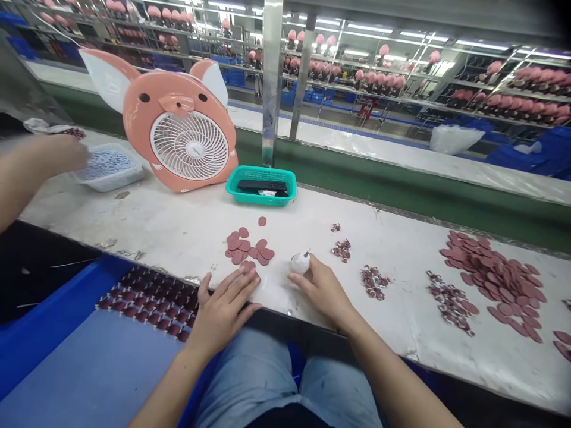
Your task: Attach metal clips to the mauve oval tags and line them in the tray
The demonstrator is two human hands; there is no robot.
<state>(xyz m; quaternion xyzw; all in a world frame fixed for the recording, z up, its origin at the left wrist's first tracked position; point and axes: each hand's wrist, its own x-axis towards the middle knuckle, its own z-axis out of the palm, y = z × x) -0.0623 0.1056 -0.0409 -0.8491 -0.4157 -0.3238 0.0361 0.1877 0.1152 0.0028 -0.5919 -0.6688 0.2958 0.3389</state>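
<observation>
White rounded object (300,263) with dark tip, held in right hand (328,291), flat reddish-brown oval disc (248,267) under left hand (223,312), fingers spread, both before green plastic basket (261,199).

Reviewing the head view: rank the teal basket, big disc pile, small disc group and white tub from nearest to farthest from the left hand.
From the left hand:
1. Small disc group, just beyond the fingers.
2. Teal basket, farther back.
3. White tub, back left.
4. Big disc pile, far right.
</observation>
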